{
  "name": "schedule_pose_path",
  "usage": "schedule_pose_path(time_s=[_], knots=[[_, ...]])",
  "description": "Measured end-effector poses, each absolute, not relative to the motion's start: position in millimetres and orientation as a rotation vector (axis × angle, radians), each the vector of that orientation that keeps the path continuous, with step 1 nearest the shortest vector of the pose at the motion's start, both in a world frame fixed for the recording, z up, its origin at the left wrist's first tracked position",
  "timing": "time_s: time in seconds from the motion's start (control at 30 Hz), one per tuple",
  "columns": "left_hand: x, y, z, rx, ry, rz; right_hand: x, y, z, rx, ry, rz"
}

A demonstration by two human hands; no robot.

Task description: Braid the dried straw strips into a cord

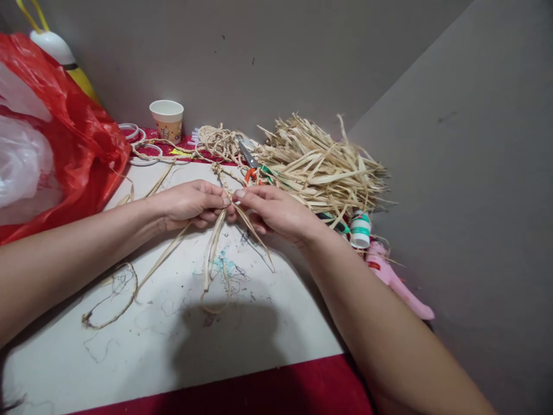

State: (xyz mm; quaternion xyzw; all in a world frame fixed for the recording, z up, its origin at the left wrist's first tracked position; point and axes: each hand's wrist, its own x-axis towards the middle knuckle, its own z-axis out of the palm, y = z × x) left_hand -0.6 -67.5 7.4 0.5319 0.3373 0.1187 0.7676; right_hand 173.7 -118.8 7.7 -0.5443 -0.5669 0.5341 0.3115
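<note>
My left hand [190,203] and my right hand [276,212] meet at the middle of a white board [173,323], both pinching dried straw strips [216,242]. A plaited straw cord [222,176] runs from the fingertips away toward the far edge. Loose strip ends hang toward me below the fingers, fanned out over the board. Both hands have their fingers pressed together on the strips.
A big pile of dried straw [319,164] lies at the right back, with scissors [249,158] at its left edge. A paper cup [167,120], white rings [133,134], a red plastic bag [56,138], a tape roll [360,229] and a pink object [397,282] surround the board.
</note>
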Motion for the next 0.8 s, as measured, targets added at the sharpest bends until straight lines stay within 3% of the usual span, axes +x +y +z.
schedule_pose_path(time_s=[0.4, 0.8], knots=[[-0.8, -70.7, 7.7, 1.492, 0.756, 0.193, 169.2, -114.2, -2.7, -1.356, -1.236, 1.814], [1.6, -76.9, 25.1, 2.238, 1.098, 0.168, 156.8, -117.9, -7.3, -1.419, -1.159, 1.654]])
